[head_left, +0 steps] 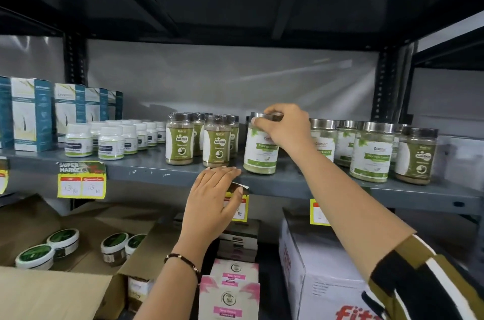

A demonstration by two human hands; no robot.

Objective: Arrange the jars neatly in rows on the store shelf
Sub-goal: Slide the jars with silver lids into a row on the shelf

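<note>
The Moringa jar stands upright near the front edge of the grey metal shelf. It is clear-walled with a silver metal lid, a white-and-green label and pale green powder inside; part of the lid and label is covered. To its left, two dark-lidded Gaska jars with olive-green labels stand side by side at the front, with more of the same behind them. To its right, the silver-lidded Moringa jars stand in a loose cluster, not in straight lines. At the far right, one dark-lidded Gaska jar stands upright beside that cluster.
</note>
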